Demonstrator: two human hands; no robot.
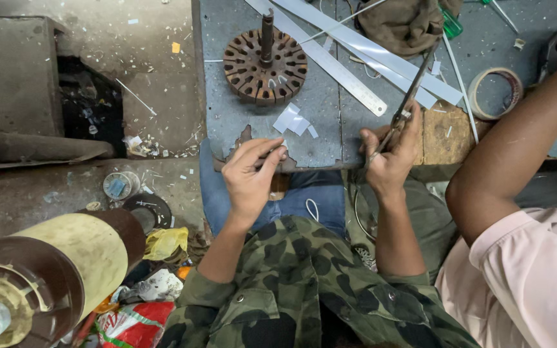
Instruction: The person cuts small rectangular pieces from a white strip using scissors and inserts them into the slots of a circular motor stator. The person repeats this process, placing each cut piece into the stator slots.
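Scissors of dark, worn metal are lying slantwise across the near right part of the bench, long thin blades pointing far and right, handles sitting inside the right hand. That grip is curling shut round the handles, thumb and fingers threaded through them. The bench top is showing as blue-grey sheet, scuffed and torn at its near edge, with a bare wooden patch just right of the scissors.

The left hand is hovering at the near edge of the bench, left of the scissors and a little apart from them, fingertips pinching together on a small pale slip that is mostly hidden; what it is I cannot tell. Small white paper scraps are lying just beyond those fingers.

Farther off, a round rusty-brown slotted rotor with an upright shaft is standing on the bench. Long, flat, pale strips are crossing diagonally behind the blades, and a roll of tape is resting to the far right. A second person's bare forearm, in a pink sleeve, is reaching over the right side.
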